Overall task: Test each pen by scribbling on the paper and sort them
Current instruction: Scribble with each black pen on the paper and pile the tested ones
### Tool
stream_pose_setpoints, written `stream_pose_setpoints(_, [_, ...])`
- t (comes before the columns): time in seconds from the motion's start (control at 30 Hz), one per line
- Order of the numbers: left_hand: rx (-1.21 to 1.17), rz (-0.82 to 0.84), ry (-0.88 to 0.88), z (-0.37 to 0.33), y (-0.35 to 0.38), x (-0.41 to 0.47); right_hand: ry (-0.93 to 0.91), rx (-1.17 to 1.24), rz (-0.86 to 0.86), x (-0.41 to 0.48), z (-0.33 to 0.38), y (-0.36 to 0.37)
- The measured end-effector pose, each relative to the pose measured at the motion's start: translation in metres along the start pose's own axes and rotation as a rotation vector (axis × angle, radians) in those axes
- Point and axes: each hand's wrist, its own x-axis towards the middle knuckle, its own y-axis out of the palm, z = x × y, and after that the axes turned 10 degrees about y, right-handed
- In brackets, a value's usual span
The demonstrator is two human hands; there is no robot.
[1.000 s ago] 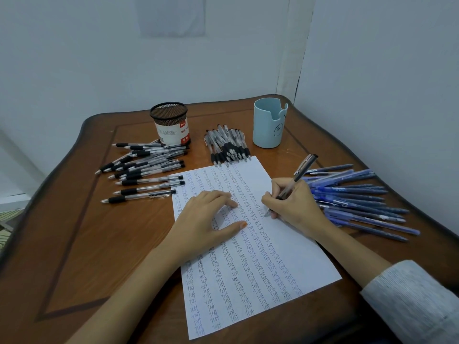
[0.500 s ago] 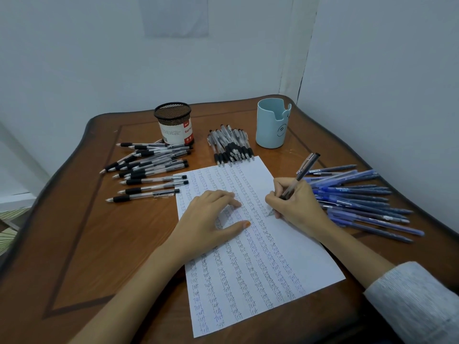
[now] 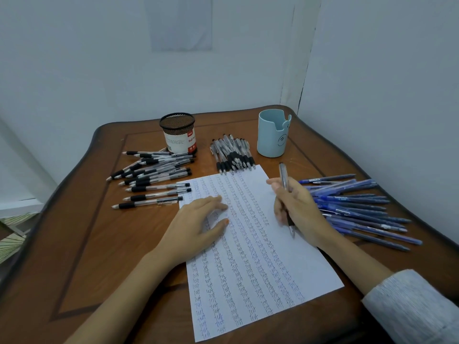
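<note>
"Pen point(image 3: 283, 176) under test, where is it?"

"In the right hand point(image 3: 298, 209), fingers curled round its barrel, tip aimed back at the person above the paper point(image 3: 260, 281). Whether the tip touches, I cannot tell. That hand is blurred."

"And the left hand point(image 3: 196, 224)?"

"Flat, fingers loosely spread, pressing the sheet. I judge that keeps it from sliding under the scribbles. Rows of 'test' fill the paper nearer than both hands."

"Why the heaps?"

"Sorting, probably. Blue pens point(image 3: 360, 207) lie just right of the right hand. Black-grip pens point(image 3: 154, 177) fan out left of the left hand, on the table point(image 3: 87, 244). Beyond the fingertips a bundle point(image 3: 233, 155) touches the paper's far edge, likely waiting to be tested. Farthest stand a mesh cup point(image 3: 177, 135) and a pale blue cup point(image 3: 272, 135), seemingly for sorted pens."
</note>
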Motion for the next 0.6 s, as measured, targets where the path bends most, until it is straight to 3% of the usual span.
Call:
stream_pose_setpoints(0.23, [0.027, 0.024, 0.018, -0.0008, 0.0023, -0.0006, 0.05, -0.021, 0.002, 0.0008, 0.0025, 0.0027])
stream_pose_setpoints(0.6, [-0.08, -0.089, -0.03, -0.0014, -0.0014, 0.0071, 0.103, 0.027, 0.012, 0.0, 0.0058, 0.0032])
